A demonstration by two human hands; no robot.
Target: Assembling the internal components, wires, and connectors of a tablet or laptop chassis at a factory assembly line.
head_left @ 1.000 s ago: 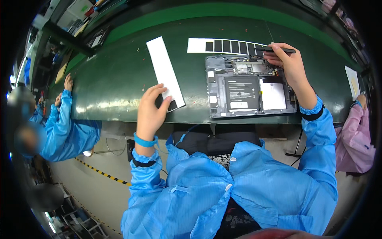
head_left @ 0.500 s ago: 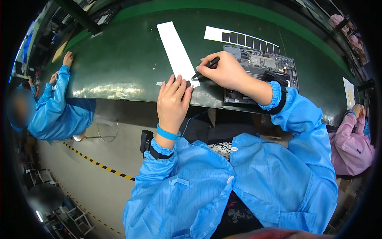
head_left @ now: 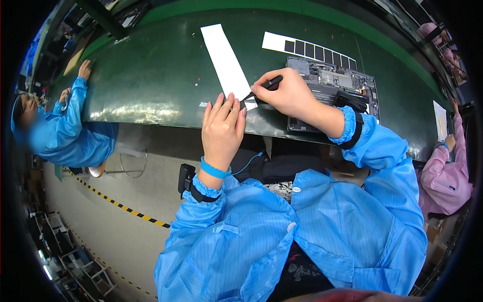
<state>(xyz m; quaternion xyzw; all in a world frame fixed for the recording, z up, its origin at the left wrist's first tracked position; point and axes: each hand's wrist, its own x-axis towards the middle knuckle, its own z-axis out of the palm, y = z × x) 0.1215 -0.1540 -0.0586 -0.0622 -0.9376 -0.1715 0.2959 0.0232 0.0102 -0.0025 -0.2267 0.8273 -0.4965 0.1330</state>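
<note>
Head view: compared with half a second earlier, the right hand (head_left: 284, 93) is found at nearly the same spot, its fingers pinched around one black pen-like tool (head_left: 262, 86) whose tip is now set at the near end of the long white strip (head_left: 227, 63), while the left hand (head_left: 221, 128) has been kept flat beside it, fingers pressed together with the fingertips just beside the strip's near corner. A second earlier the right hand was far off over the opened laptop (head_left: 332, 88); that one laptop is now seen uncovered behind the right wrist. Two white sheets are counted on the green table (head_left: 151, 75): the plain strip and one sheet with a row of dark squares (head_left: 307, 48). Two co-workers are seen, one blue sleeve (head_left: 70, 116) at left, one pink sleeve (head_left: 445, 171) at right.
</note>
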